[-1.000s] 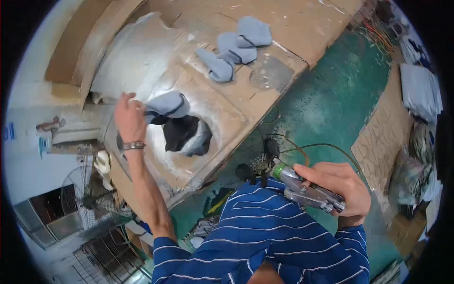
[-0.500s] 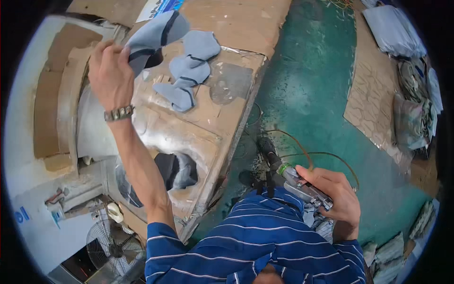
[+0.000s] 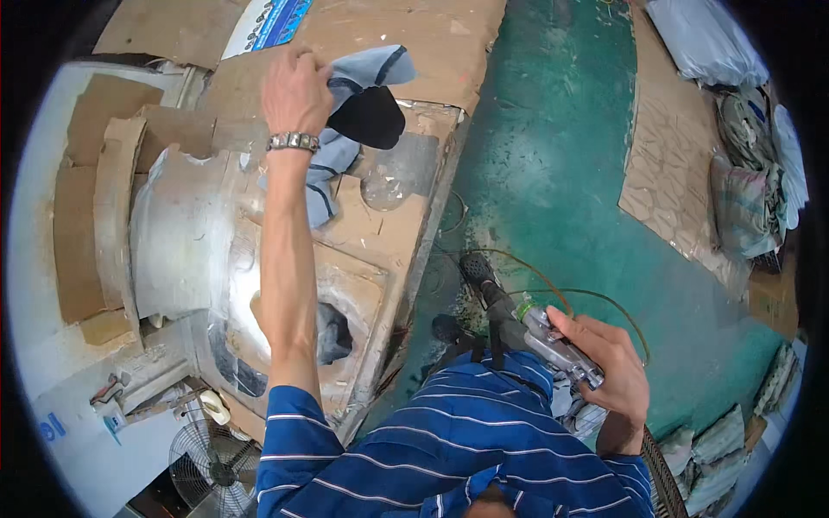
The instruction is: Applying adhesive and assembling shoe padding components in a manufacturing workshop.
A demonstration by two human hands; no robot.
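Observation:
My left hand (image 3: 296,97) reaches over the cardboard-covered bench and pinches a pale blue-grey fabric piece (image 3: 370,67) with a black band. A black patch (image 3: 373,119) hangs just below it; I cannot tell whether it is the same piece's underside. Beneath, similar pale blue-grey pieces (image 3: 335,157) with dark edges lie on the cardboard, partly hidden by my hand and the raised piece. Close to my body on the right, my right hand (image 3: 611,361) is wrapped round a silver spray gun (image 3: 557,347) with a green ring. A thin hose (image 3: 535,269) loops beside it.
The bench (image 3: 432,203) has a hole with dark material (image 3: 332,335) inside. Left of it stand cardboard panels (image 3: 82,250) and a fan (image 3: 211,470). A green floor (image 3: 553,155) runs along the right, with flat cardboard (image 3: 669,164) and stacked bags (image 3: 708,43) beyond.
My left hand has moved right with the fabric piece, now above the other pieces, and the black patch shows below it. My right hand still holds the spray gun in nearly the same place.

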